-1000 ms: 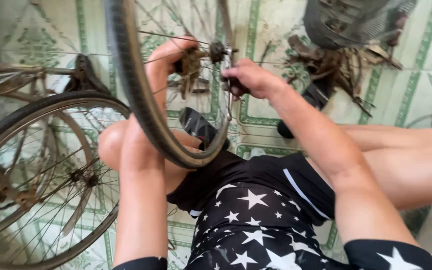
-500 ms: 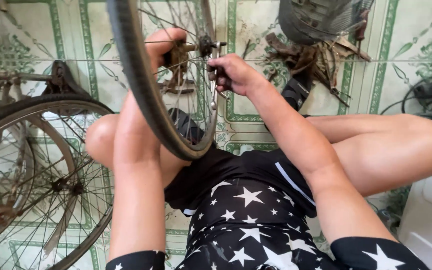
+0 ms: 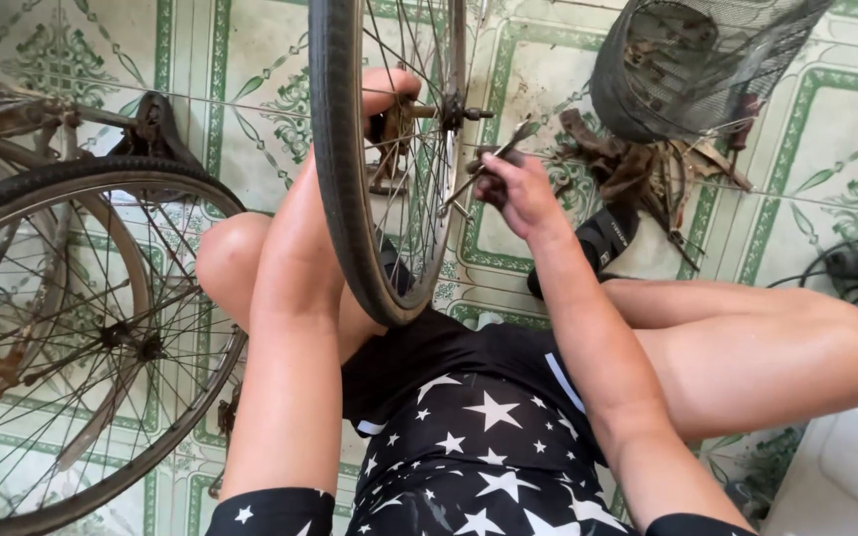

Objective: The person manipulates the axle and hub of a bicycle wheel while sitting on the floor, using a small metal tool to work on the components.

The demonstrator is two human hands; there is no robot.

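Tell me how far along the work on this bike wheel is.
Done: the wheel is off any frame, propped upright on the lap. In hand: the left hand grips the hub end while the right hand holds a thin tool by the axle. Left: the tyre is still on the rim.

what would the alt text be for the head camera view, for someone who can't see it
A seated person holds a bicycle wheel upright between their knees, left hand at the hub, right hand gripping a small tool by the spokes. Another wheel lies left on green-patterned tile; a wire basket sits upper right.
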